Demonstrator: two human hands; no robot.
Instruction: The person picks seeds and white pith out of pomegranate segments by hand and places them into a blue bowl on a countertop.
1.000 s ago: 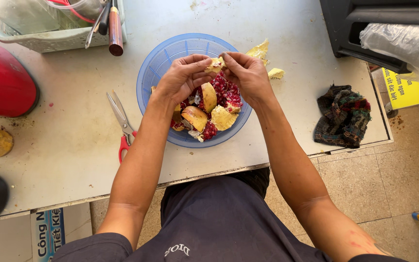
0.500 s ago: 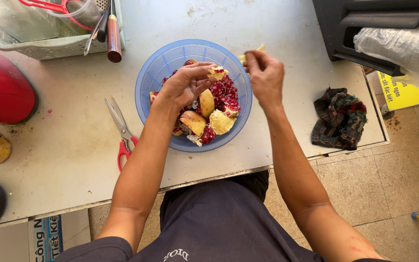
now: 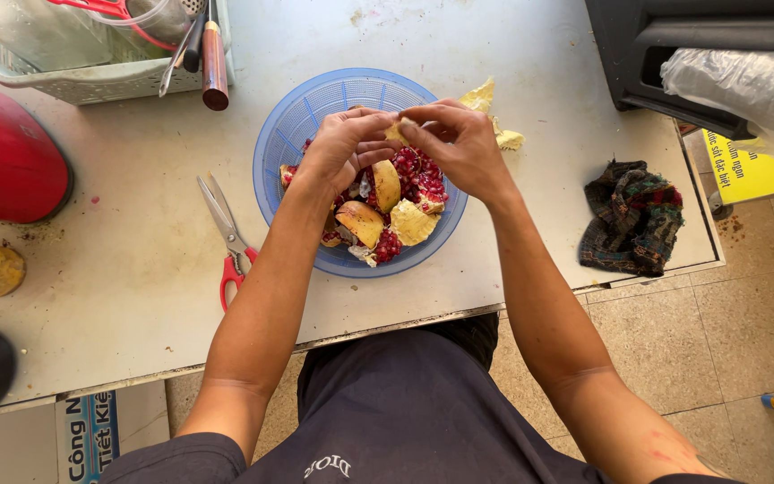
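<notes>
A small pale-yellow piece of pomegranate rind [image 3: 396, 132] is pinched between the fingertips of the left hand [image 3: 344, 146] and the right hand [image 3: 459, 143], both curled together above the round blue plastic strainer basket [image 3: 302, 116]. In the basket lie broken pomegranate chunks [image 3: 391, 202] with red seeds and yellow peel. Loose peel scraps [image 3: 494, 112] sit just beyond its far rim. Red-handled scissors [image 3: 227, 235] lie to its left on the grey-white, stained table [image 3: 118, 269]. A dark crumpled cloth [image 3: 633, 215] rests near the table's right edge. A yellow rectangular sign [image 3: 745, 166] leans at the right, above the beige tiled floor [image 3: 727, 341]; a blue-and-white printed label [image 3: 87, 439] shows under the table's near left edge.
</notes>
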